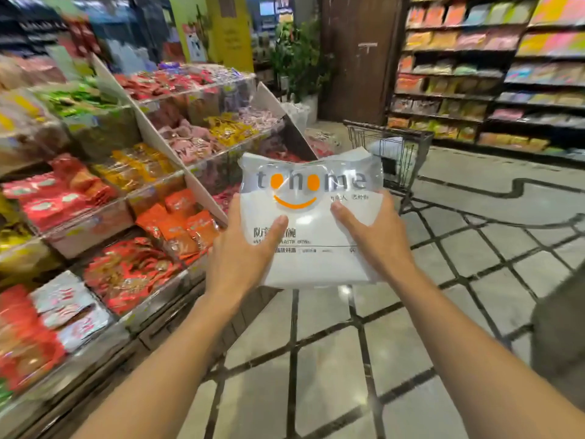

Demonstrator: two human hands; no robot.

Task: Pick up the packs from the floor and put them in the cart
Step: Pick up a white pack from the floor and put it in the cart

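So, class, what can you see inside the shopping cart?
Through the cart's wire side, something white shows inside. The pack held in front covers part of the basket, so the rest stays hidden.

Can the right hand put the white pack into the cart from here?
Probably not yet: the right hand holds the white pack well short of the cart, though open floor leaves the way free.

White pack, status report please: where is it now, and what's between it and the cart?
Left hand and right hand: both grip white pack. Pack off floor. Cart ahead, path open.
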